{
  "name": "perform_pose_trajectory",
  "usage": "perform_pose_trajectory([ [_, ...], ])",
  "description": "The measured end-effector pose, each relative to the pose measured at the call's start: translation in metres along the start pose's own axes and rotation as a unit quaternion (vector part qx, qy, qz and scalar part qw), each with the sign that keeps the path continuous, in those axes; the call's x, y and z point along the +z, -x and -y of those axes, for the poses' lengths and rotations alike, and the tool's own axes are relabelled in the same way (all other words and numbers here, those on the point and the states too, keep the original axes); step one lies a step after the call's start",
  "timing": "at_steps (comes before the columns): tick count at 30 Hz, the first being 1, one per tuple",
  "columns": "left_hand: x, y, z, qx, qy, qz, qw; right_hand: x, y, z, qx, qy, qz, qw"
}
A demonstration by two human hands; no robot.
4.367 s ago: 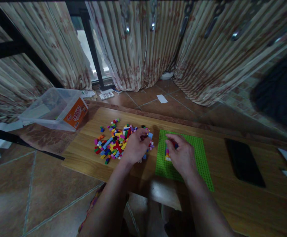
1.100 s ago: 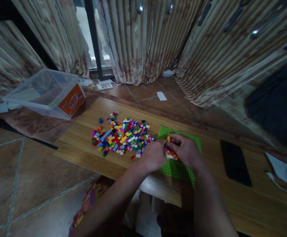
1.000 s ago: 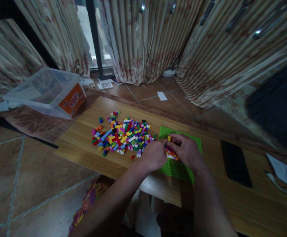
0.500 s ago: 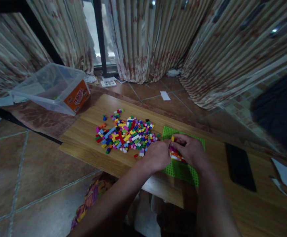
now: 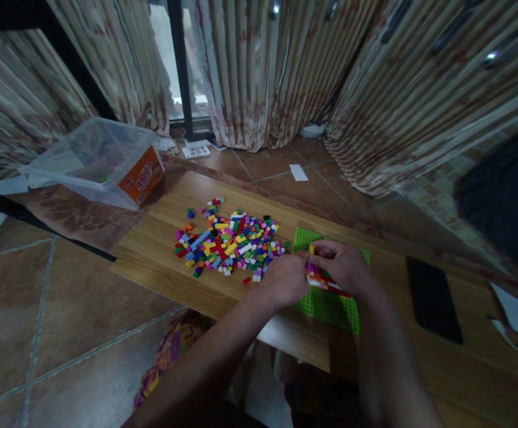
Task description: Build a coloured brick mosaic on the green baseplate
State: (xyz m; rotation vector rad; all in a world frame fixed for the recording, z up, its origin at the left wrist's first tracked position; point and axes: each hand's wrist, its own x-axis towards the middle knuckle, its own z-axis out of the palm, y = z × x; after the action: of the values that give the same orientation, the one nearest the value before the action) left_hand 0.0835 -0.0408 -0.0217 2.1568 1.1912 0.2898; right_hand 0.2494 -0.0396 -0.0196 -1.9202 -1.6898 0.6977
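A green studded baseplate (image 5: pixel 330 309) lies on the wooden table, with a low structure of toy building bricks (image 5: pixel 320 279) in red, white, orange and purple on it. My right hand (image 5: pixel 345 266) reaches over this structure, thumb and fingers pinched at a small yellow brick (image 5: pixel 311 250) standing at its left end. My left hand (image 5: pixel 286 279) is closed at the same end, its fingertips against the bricks. Exactly what those left fingertips grip is partly hidden. Left of the baseplate spreads a pile of loose, multicoloured bricks (image 5: pixel 236 241).
A clear plastic bin (image 5: pixel 93 172) with an orange label stands beyond the table's left end. On the right, a black phone-like slab (image 5: pixel 434 300) rests on the wooden table (image 5: pixel 388 351), and a white cable (image 5: pixel 511 339) lies near papers (image 5: pixel 515 306). Curtains hang behind.
Both hands stay at the structure's left end. My right hand has shifted slightly, and more of the red and white bricks shows beneath it. The view has moved a little.
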Motion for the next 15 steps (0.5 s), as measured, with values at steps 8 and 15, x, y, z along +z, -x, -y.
perform_pose_trajectory([
  [8,-0.015,0.002,0.003,0.0,0.065,-0.03,0.997,0.004,0.01,-0.008,-0.011,-0.055,-0.052,0.997],
  [15,-0.042,0.0,0.038,-0.018,0.165,-0.177,0.97,0.011,0.022,0.002,-0.038,-0.163,-0.139,0.976],
])
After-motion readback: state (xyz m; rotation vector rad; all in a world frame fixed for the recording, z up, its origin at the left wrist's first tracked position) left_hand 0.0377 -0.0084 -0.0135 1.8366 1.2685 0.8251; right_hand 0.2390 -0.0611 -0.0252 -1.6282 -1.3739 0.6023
